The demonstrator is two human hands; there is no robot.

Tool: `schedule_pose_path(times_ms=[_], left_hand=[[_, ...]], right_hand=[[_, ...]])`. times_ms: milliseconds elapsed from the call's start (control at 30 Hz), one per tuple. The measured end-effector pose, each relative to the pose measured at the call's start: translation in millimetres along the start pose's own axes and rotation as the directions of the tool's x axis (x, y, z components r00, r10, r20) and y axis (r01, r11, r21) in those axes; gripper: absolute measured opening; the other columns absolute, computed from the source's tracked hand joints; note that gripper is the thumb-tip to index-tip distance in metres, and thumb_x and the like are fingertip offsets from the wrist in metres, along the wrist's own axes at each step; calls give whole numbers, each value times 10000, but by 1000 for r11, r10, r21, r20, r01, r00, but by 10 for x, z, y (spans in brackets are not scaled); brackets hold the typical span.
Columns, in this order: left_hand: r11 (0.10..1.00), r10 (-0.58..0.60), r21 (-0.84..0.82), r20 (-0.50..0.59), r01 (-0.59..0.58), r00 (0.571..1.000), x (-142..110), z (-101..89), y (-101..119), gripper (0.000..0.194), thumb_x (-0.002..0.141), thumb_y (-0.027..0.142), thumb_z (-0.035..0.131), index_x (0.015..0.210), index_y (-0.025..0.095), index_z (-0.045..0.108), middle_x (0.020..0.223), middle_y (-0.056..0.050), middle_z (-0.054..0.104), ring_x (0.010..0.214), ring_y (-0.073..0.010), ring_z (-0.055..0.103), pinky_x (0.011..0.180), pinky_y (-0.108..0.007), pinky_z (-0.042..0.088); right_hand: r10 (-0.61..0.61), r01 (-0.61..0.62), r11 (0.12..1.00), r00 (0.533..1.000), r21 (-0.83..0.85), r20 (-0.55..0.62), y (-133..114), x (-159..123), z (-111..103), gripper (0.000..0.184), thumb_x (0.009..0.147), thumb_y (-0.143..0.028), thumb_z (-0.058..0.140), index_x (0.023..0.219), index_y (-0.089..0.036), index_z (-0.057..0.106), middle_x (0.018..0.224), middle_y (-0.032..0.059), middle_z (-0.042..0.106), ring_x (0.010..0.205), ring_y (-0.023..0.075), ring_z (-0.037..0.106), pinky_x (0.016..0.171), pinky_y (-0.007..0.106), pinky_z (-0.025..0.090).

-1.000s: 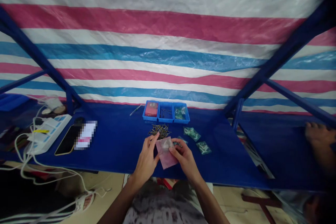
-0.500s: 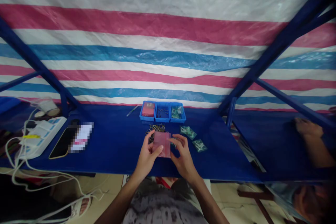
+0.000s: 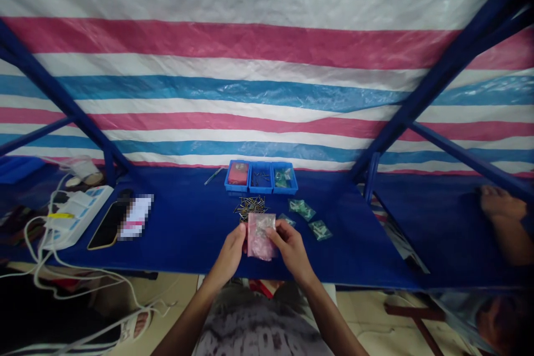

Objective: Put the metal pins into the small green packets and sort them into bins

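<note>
Both hands meet over the near edge of the blue surface (image 3: 187,233) and hold a small pink plastic bag (image 3: 261,236) between them. The left hand (image 3: 231,253) pinches the bag's left side with thumb and fingertips; the right hand (image 3: 292,249) grips its upper right edge, thumb on the front face. The bag hangs upright just above the surface, its top part catching light and looking crinkled; what it holds is too small to tell.

Just behind the bag lies a loose heap of small dark screws (image 3: 251,207), spread on the cloth. Farther back, against the striped tarp (image 3: 267,67), stands a row of 3 small blue bins (image 3: 261,177): the left one holds something red, the middle one a few dark bits, the right one greenish packets. To the right of the hands lie 2 small green packets (image 3: 311,219) flat on the surface, and a third peeks out just beside the right hand.

Well to the left sit a black phone (image 3: 106,224), a blurred card next to it, and a white power strip (image 3: 73,214) with cables trailing off the edge. A thin tool (image 3: 214,175) lies near the left bin. At the far right, another person's hand (image 3: 498,203) rests on a neighbouring blue surface, well apart from the bag.
</note>
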State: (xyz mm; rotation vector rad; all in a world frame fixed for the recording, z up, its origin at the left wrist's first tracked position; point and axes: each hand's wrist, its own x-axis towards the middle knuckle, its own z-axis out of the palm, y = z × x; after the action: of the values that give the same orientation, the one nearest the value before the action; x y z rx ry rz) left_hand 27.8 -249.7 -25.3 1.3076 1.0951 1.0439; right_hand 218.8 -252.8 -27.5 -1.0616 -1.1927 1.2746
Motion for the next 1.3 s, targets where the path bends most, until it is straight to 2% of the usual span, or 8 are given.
schedule_pose_path(times_ms=[167,433,567,667,733,867,967,1300], left_hand=[[999,-7,-49,42,9,999,24,70,19,494,916,554,747,1208,156,732,1005,-71,762,891,-227,681,813,-291,523],[1000,-2,5,30,2,1000,77,25,-74,524,1000,548,642,1375,184,620,1105,-94,766,938,-246,729,859,-347,574],[900,252,380,-54,-213,966,90,-76,-81,447,1115,346,420,1550,282,502,1486,-112,596,1346,-266,587,1152,-450,456],[733,394,554,127,-395,910,82,-146,-51,506,1060,194,479,1537,347,546,1623,-85,449,1472,-279,448,1217,-494,377],[713,399,542,207,-444,893,71,-146,-41,463,1018,188,571,1448,344,640,1593,-86,487,1450,-293,465,1189,-483,409],[884,263,375,92,-278,960,83,-50,-82,223,1013,354,653,1159,235,774,1193,-98,756,1128,-280,683,1026,-418,529],[980,93,181,-24,-88,995,125,-1,-116,339,979,481,690,1074,164,762,1003,-87,800,895,-255,731,848,-353,573],[996,79,43,-120,-74,990,351,-214,45,504,888,507,779,1246,162,697,1160,-112,788,1038,-281,745,934,-371,572]], right_hand=[[-14,12,999,998,37,56,-25,2,-4,299,940,-504,757,1043,-227,705,938,25,718,850,216,639,797,316,494],[-26,26,1000,999,16,20,14,17,-57,278,980,-507,702,995,-230,716,842,1,649,735,168,551,685,276,434],[23,-22,996,1000,92,-16,15,12,-56,319,930,-541,753,997,-233,702,773,-20,597,662,149,510,611,263,405],[102,-98,982,995,164,-14,11,4,-50,370,890,-538,802,1080,-241,690,768,-25,607,661,147,532,612,257,414],[162,-161,969,987,189,9,19,1,-42,425,867,-525,830,1150,-246,678,746,-33,615,643,141,543,612,252,412],[219,-213,956,976,202,-7,42,10,-22,459,915,-619,736,1143,-226,672,691,-20,633,566,139,532,545,251,382],[158,-150,981,986,126,-55,38,21,-30,460,939,-656,679,1055,-211,696,705,-6,635,552,135,528,518,253,363],[42,-47,997,995,-54,-91,18,1,-141,408,965,-613,668,1038,-213,705,754,4,628,614,152,553,560,265,402]])
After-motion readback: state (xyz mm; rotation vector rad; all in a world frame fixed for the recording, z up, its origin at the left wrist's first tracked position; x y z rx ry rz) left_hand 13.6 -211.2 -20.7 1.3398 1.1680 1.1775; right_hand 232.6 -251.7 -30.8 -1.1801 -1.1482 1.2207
